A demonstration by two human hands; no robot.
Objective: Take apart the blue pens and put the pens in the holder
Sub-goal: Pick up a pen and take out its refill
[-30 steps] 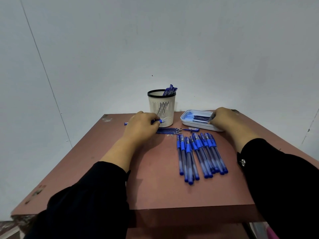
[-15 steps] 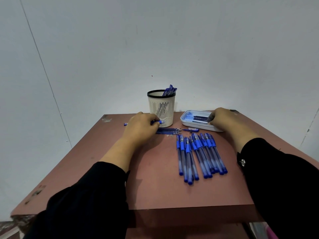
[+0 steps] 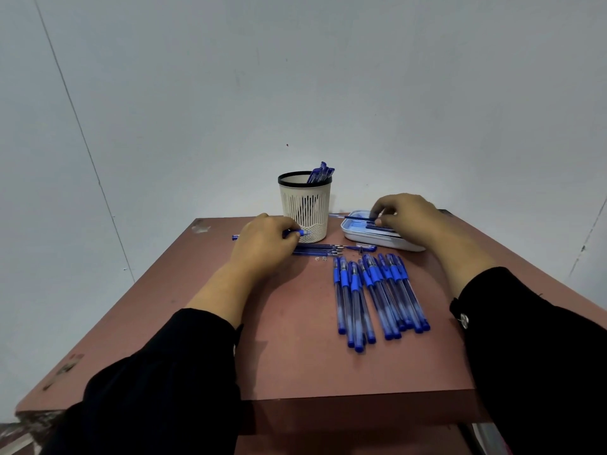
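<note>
— On the table, what's the biggest thing you've got?

— Past my two dark sleeves, the holder, standing upright at the middle of the far edge. It's a white slotted cup with a black rim, and a few blue pens lean out of its right side. Just right of it, toward the far right corner, lies a shallow white tray with some thin dark parts in it.

— And the pens?

— I count roughly ten in a row right of centre, lying side by side with their caps toward the far edge and their ends toward me, some overlapping. Between that row and the holder sits a small bunch of refills, pointing left to right, with a loose cap at their right end and a couple of tiny springs just in front.

— What are the hands doing?

— My left hand rests knuckles up beside the holder, fingers curled round a pen; its tip pokes out toward the holder and its tail shows at the other side of the hand. My right hand hovers over the tray, pinching a thin dark refill that points left above the tray's near rim.

— Anything unclear?

— I can't tell exactly what the tray's parts are.
</note>
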